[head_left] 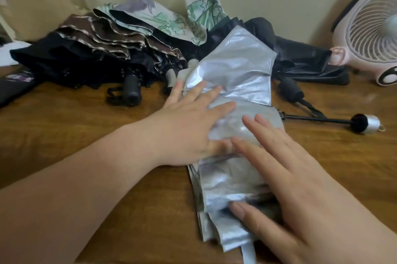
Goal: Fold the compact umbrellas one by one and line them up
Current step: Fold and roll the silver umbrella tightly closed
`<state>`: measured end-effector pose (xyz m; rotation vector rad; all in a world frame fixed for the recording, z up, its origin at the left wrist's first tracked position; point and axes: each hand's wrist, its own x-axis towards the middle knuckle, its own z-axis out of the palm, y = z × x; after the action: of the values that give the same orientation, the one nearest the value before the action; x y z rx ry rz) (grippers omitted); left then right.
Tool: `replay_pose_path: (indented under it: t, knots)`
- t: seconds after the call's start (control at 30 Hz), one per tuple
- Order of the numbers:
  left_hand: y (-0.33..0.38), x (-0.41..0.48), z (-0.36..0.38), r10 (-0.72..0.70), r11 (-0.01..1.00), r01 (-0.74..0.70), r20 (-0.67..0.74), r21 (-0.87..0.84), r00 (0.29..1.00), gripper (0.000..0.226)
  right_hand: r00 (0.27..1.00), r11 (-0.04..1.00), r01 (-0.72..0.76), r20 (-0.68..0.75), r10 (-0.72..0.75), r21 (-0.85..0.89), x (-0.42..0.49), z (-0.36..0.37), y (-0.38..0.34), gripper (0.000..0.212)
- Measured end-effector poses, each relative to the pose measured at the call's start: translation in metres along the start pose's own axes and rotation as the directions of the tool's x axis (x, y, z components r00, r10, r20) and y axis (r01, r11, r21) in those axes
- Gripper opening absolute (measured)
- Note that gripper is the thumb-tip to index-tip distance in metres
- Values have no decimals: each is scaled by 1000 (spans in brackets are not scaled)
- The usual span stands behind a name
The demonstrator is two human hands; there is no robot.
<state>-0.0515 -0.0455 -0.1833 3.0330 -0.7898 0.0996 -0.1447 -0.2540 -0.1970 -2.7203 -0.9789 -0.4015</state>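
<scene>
Silver umbrella (234, 74) is lying flat in the middle of the wooden table (86, 130), with the fabric running from near the front edge back toward the pile, and its thin shaft (318, 119) and handle (365, 123) sticking out to the right. Both hands are on it, holding nothing. The left hand (189, 128) is flat with the fingers straight and spread over the middle of the fabric, and the right hand (300, 177) is flat too, pressing the nearer part down.

Looks to me like the smoothing step before rolling. My advice: pin one spot with the left palm and sweep the right one outward so the air goes out and the panels stack in the same direction. That shiny cloth looks slippery, so press down and don't drag, or the pleats will slide apart. The shaft looks like it's out, so I'd push it in before wrapping. A strap (249, 251) pokes out at the near end, so roll toward it to make it land on top.

Behind it are a black umbrella (64, 59), a brown one (103, 34), a floral one (159, 14) and a dark umbrella (300, 57), all loose in a heap, none lined up yet. There's a pink fan (369, 27) far right
</scene>
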Motion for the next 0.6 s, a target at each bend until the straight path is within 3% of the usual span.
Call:
replay_pose_path:
  t: [0.03,0.13,0.33,0.47,0.5,0.57,0.6]
  knots:
    - [-4,0,7,-1,998,4,-41,65,999,79,999,999,15,37,-13,-47,-6,6,-1,72]
    - [-8,-4,5,2,999,0,50,-44,999,74,989,992,-16,146,35,-127,-15,19,-6,75]
    - [5,-8,4,19,999,-15,116,-29,993,80,972,969,-92,189,137,-230,-18,15,-22,79]
    - [6,-11,10,21,1000,-20,124,-10,992,83,966,953,67,257,11,-295,-38,23,-20,64]
    - [7,-11,10,18,1000,-17,118,-11,993,82,929,964,102,370,-5,-245,-35,7,-17,57]
    - [9,-11,11,15,1000,-13,109,-11,994,83,824,992,-18,560,86,-127,-6,-49,-19,43]
    - [9,-10,11,19,1000,-17,101,-16,995,83,857,980,-197,482,184,-24,13,-70,-17,34]
